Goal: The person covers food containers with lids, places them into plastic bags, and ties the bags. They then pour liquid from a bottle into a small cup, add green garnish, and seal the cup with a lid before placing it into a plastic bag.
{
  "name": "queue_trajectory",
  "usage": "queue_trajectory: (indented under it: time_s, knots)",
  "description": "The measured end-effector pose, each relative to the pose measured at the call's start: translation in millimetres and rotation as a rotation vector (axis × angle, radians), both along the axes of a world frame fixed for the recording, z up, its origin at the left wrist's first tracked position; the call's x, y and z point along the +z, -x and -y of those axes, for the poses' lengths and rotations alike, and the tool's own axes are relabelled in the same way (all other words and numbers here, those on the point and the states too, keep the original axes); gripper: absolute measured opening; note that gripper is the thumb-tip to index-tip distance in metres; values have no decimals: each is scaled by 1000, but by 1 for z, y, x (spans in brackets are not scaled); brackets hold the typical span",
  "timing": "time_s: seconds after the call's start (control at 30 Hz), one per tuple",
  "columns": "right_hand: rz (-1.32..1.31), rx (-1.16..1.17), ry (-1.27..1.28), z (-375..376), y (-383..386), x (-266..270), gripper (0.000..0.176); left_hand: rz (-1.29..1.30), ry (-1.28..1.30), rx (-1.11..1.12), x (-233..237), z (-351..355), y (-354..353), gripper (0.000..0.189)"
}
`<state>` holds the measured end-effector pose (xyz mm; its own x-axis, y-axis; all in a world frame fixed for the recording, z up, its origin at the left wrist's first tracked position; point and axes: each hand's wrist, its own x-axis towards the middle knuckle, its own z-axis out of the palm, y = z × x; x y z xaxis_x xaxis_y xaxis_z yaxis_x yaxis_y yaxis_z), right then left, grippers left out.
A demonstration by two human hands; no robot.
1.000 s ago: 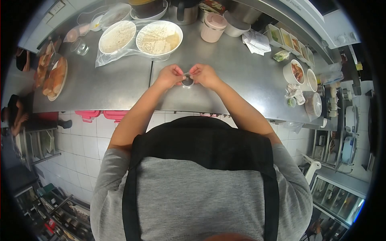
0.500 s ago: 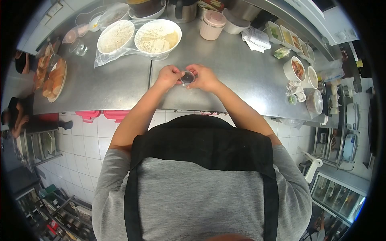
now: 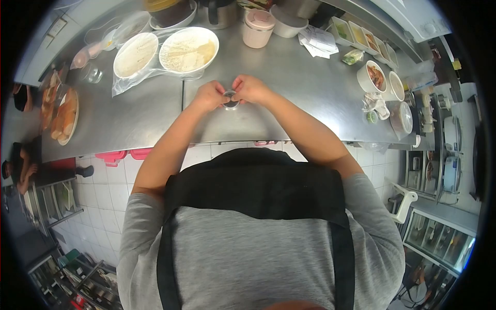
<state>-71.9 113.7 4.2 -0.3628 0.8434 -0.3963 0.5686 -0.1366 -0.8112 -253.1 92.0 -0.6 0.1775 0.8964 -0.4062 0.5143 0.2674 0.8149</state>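
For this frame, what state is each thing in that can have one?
small cup, pinched between left hand and right hand; dark contents
pink tub, lid on
large bowl, uncovered, crumbs inside
smaller bowl, uncovered, fine crumbs inside
white pot, open, reddish food inside
plate, piled with browned pieces

Light was bright and even, coming from above. The counter (image 3: 310, 93) gave soft glare. The cup (image 3: 230, 99) between left hand (image 3: 209, 96) and right hand (image 3: 251, 89) looked small and unsharp. The edges were strongly bent, inside a black border.
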Motion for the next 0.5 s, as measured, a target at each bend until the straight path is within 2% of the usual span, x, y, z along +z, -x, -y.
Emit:
queue_trajectory:
  time_s: [0.13, 0.23, 0.27, 0.33, 0.43, 0.5]
  knots:
    - [234, 139, 52, -14, 12, 17, 29, -98, -7, -122, 9, -10, 0, 30]
    - [318, 217, 67, -22, 18, 15, 49, -161, -34, -81, 7, -9, -6, 31]
    - [324, 210, 89, -20, 18, 18, 49, -133, -27, -82, 8, -8, -7, 30]
    - [367, 246, 86, -16, 16, 27, 24, -71, -11, -88, 11, -8, -4, 28]
    - [195, 110, -488, 13, -10, 12, 32, -12, 25, -101, 15, -6, -3, 23]
    - [-31, 23, -560, 35, -51, 11, 34, -45, 38, -113, 25, -3, -10, 19]
